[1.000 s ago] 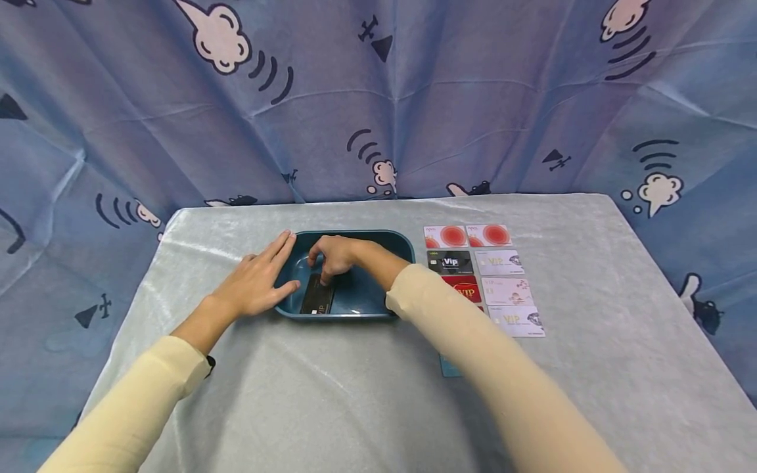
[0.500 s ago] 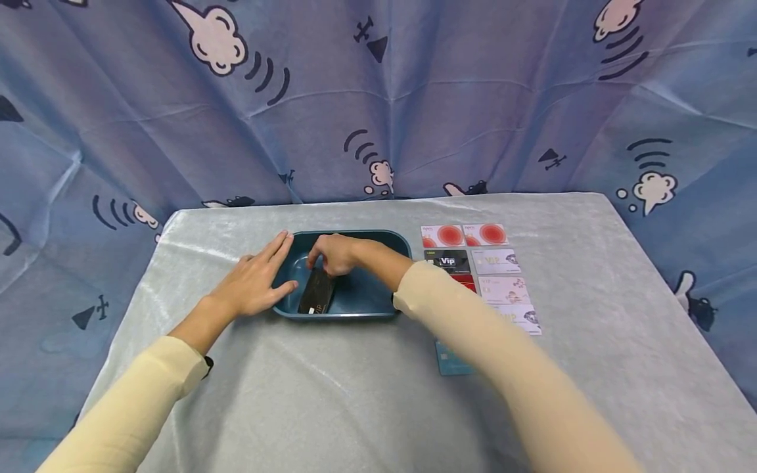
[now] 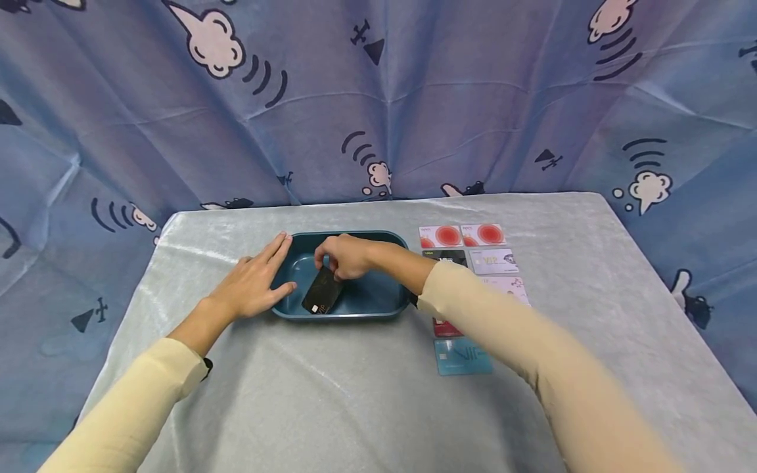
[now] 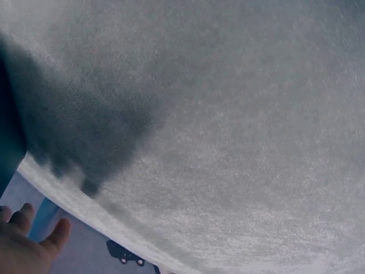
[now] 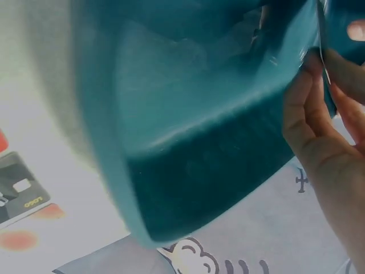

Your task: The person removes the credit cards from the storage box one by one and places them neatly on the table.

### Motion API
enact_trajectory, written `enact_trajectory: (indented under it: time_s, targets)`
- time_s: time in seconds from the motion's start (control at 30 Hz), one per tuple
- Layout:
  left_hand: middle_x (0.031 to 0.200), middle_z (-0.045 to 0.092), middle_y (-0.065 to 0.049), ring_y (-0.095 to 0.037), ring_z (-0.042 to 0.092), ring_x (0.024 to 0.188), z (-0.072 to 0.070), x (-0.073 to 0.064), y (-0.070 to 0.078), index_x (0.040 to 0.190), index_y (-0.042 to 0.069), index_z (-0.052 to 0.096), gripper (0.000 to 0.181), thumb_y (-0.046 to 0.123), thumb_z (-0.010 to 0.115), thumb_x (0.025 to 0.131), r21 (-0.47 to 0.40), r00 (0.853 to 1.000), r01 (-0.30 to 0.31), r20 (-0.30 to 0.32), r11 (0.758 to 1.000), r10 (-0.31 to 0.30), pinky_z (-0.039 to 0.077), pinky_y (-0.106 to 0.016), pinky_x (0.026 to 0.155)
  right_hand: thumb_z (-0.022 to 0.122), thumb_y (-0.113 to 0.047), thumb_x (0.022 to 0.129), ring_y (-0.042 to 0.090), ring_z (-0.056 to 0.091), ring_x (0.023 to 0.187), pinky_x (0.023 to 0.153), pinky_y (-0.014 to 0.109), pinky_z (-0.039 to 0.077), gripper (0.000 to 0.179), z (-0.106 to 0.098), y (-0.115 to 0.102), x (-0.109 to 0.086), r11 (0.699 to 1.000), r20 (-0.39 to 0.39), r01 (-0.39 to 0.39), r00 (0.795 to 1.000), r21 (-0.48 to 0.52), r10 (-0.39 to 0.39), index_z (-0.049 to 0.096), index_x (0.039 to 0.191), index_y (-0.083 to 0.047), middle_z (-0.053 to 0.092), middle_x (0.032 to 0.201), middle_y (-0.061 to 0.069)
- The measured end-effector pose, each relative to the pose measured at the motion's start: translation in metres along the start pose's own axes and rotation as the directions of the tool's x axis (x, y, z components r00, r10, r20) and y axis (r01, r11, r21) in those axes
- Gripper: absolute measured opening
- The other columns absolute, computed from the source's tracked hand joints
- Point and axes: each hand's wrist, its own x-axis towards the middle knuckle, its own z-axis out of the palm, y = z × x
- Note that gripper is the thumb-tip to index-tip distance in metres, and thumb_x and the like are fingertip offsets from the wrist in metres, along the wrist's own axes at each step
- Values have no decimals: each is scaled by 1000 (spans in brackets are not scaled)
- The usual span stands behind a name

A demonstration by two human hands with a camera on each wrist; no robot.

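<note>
Inside a dark teal bin [image 3: 378, 314], my right hand [image 3: 349, 256] pinches a black VIP card [image 3: 322, 291] by its upper end. The card tilts, its printed lower end near the bin's front wall. In the right wrist view the card [image 5: 323, 40] shows edge-on between thumb and fingers of the right hand [image 5: 331, 131]. My left hand [image 3: 254, 279] rests at the bin's left rim, fingers extended and thumb spread over the edge. The left wrist view catches only part of the left hand [image 4: 31, 242] at its lower left corner.
Cards lie in two columns right of the bin: two with red circles [image 3: 482, 234], a black one [image 3: 443, 255], a silver VIP card [image 3: 494, 261], a pink one [image 3: 508, 288] and a teal one [image 3: 462, 357]. My right sleeve [image 3: 508, 328] covers some. A patterned curtain [image 3: 331, 98] hangs behind.
My right hand has taken hold of the black card's upper end, tilted it up and shifted slightly right with it. The left hand stays at the rim.
</note>
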Motion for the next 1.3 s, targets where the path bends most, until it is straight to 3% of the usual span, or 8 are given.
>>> enact_trajectory:
  time_s: [0.33,0.73,1.13,1.3]
  targets:
    - [166,11,-16,-34,30,146,2,-1,-1,160,7,8,88,47,55,97,-9,1000,3,-18,1000,-3,33,-67,103,58,9,91,17,56,81,74,26,47,36,1,5,-33,996,-86,90,992,14,-89,62,125,-4,61,94,6]
    - [166,9,-16,-36,31,145,0,-2,0,160,7,5,87,47,53,99,-11,1000,5,-3,1000,-5,32,-67,104,64,6,92,18,58,80,77,26,53,31,0,12,-82,991,-202,126,972,36,-116,62,121,-4,62,92,7]
    - [166,8,-15,-36,28,146,2,-2,-1,160,8,5,88,49,52,99,-10,1000,-2,-4,1000,2,31,-68,103,66,7,90,22,63,87,80,31,57,34,-20,18,-133,988,-283,92,958,128,-52,63,123,-2,65,96,9]
    - [166,8,-15,-36,27,147,1,-2,0,160,8,3,89,49,52,99,-9,1000,0,6,1000,0,30,-68,104,68,8,88,23,64,87,79,35,57,37,-26,28,-151,986,-337,61,941,157,-5,63,123,-4,65,96,8]
